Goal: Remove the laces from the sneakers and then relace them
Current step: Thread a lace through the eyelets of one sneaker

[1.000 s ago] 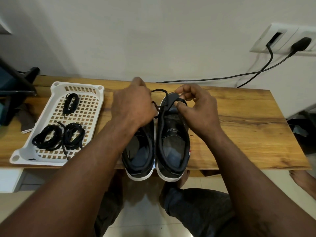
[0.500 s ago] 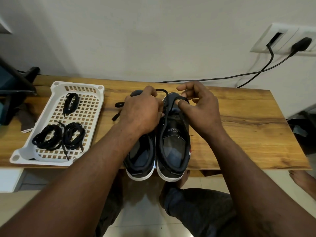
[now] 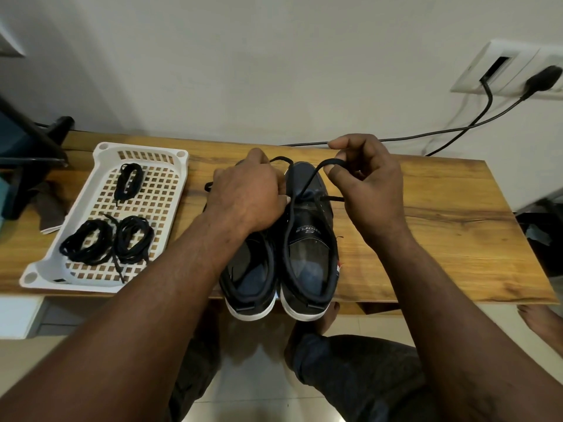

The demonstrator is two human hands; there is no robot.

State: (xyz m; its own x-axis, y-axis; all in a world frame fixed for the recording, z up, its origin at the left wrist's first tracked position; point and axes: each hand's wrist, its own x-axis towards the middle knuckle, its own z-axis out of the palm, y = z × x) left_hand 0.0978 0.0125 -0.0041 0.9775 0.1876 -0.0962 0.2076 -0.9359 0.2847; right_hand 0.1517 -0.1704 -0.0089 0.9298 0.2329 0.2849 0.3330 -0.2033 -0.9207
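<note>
Left hand (image 3: 248, 193) curls round the lace (image 3: 310, 179) over the toes; right hand (image 3: 365, 185) pinches a raised loop. The sneakers (image 3: 309, 239) — black, white-soled — stand paired, heels past the table (image 3: 432, 239) edge.

I have one wide-angle view, worn on the person's head, sitting above the near edge of the wooden table (image 3: 426, 226) and facing forward and down across it to the wall (image 3: 274, 71) behind. It is close: the table spans the frame, and the sneakers (image 3: 307, 239) at its near edge fall mid-frame.
</note>
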